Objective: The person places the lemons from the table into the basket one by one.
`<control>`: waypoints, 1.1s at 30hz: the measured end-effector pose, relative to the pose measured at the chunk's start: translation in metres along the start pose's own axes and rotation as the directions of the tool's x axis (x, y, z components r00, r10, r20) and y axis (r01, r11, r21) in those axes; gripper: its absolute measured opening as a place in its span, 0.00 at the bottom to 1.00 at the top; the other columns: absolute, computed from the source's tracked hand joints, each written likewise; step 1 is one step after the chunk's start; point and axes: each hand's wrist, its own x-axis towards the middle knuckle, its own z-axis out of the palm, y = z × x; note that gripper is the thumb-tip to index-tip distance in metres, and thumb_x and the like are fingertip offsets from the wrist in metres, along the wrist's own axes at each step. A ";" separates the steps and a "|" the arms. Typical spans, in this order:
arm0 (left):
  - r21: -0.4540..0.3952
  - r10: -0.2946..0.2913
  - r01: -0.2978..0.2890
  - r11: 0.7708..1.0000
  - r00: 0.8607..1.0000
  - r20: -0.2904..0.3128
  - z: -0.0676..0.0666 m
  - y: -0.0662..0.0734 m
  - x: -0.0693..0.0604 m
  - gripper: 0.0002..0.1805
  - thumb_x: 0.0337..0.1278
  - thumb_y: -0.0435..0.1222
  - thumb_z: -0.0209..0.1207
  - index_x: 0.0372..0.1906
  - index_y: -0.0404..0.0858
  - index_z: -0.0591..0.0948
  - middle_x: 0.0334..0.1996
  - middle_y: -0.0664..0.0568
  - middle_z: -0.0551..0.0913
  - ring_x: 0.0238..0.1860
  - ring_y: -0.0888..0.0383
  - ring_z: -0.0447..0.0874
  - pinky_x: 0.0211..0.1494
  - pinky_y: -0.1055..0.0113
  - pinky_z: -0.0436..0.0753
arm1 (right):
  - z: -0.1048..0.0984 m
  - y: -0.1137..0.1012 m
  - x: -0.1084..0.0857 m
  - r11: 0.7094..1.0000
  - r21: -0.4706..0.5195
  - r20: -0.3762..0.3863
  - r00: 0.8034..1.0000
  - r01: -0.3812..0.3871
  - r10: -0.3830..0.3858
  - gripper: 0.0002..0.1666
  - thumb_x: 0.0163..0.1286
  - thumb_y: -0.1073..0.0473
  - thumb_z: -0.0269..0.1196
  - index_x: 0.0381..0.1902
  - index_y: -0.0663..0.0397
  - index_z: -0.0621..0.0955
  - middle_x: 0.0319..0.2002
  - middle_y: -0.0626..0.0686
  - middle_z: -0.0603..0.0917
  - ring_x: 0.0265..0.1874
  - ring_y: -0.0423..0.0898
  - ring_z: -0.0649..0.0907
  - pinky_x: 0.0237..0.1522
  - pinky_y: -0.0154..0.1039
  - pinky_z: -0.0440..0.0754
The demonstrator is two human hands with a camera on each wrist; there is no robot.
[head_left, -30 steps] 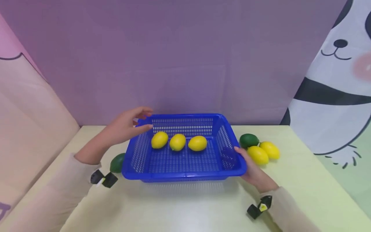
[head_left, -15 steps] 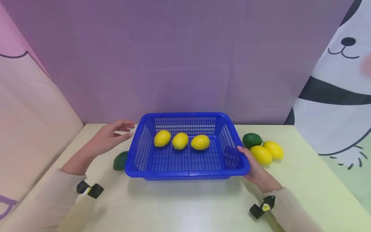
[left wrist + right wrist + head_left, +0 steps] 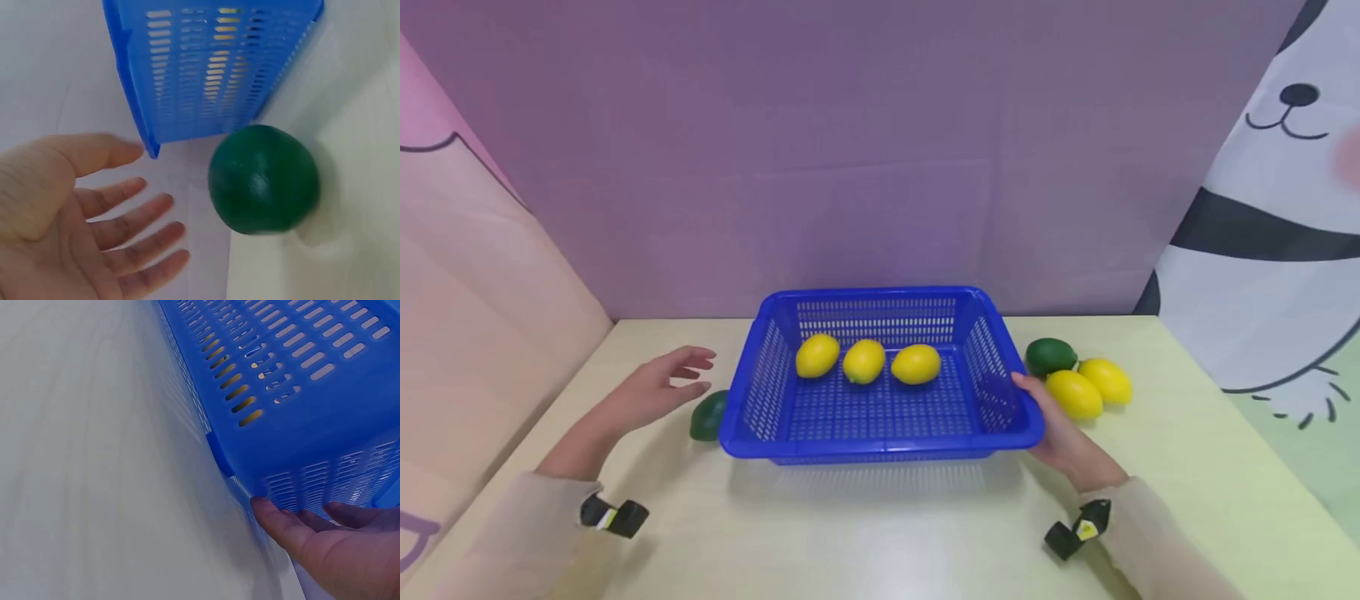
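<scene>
A blue plastic basket (image 3: 880, 408) with slotted walls stands at the middle of the table, with three lemons (image 3: 864, 362) in a row inside. My right hand (image 3: 1063, 437) grips the basket's right rim, the thumb over it; in the right wrist view, its fingers (image 3: 284, 528) lie against the outer wall. To the left of the basket my left hand (image 3: 651, 390) hovers with fingers spread and slightly bent, holding nothing. Near it, a dark green lime-like fruit (image 3: 265, 181) lies beside the basket's left wall, partly hidden by the rim in the head view.
To the right of the basket, two more lemons (image 3: 1105, 381) and a dark green fruit (image 3: 1051, 357) lie close together on the pale table (image 3: 880, 533). A purple cloth (image 3: 880, 167) hangs behind the table, and a panda-print cloth (image 3: 1262, 325) hangs at the right.
My left hand has moved away from the basket's left rim, leftward and down toward the near side. My right hand stays on the basket, and the fruits keep their places.
</scene>
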 end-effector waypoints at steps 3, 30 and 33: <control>-0.001 -0.035 0.035 0.999 0.998 0.054 0.004 -0.006 -0.002 0.30 0.62 0.38 0.57 0.63 0.27 0.64 0.56 0.27 0.71 0.56 0.31 0.69 0.52 0.39 0.74 | -0.001 0.000 -0.001 1.000 0.004 0.000 1.000 -0.003 0.003 0.44 0.74 0.41 0.39 0.72 0.61 0.38 0.53 0.49 0.77 0.50 0.47 0.80 0.51 0.41 0.79; -0.076 -0.083 0.099 0.992 0.979 0.189 0.034 -0.028 0.007 0.35 0.53 0.42 0.65 0.62 0.29 0.66 0.55 0.34 0.73 0.53 0.40 0.71 0.55 0.43 0.72 | 0.001 0.001 0.000 1.000 -0.012 -0.025 1.000 -0.006 0.006 0.43 0.74 0.41 0.39 0.72 0.62 0.40 0.53 0.49 0.76 0.50 0.47 0.80 0.51 0.42 0.79; -0.060 -0.092 0.105 0.993 0.979 0.184 0.036 -0.029 0.010 0.35 0.51 0.41 0.66 0.61 0.29 0.68 0.53 0.34 0.74 0.52 0.41 0.71 0.54 0.43 0.72 | 0.000 0.000 -0.001 1.000 -0.007 -0.016 1.000 -0.003 0.003 0.43 0.74 0.41 0.39 0.72 0.62 0.40 0.52 0.49 0.77 0.50 0.47 0.80 0.51 0.42 0.79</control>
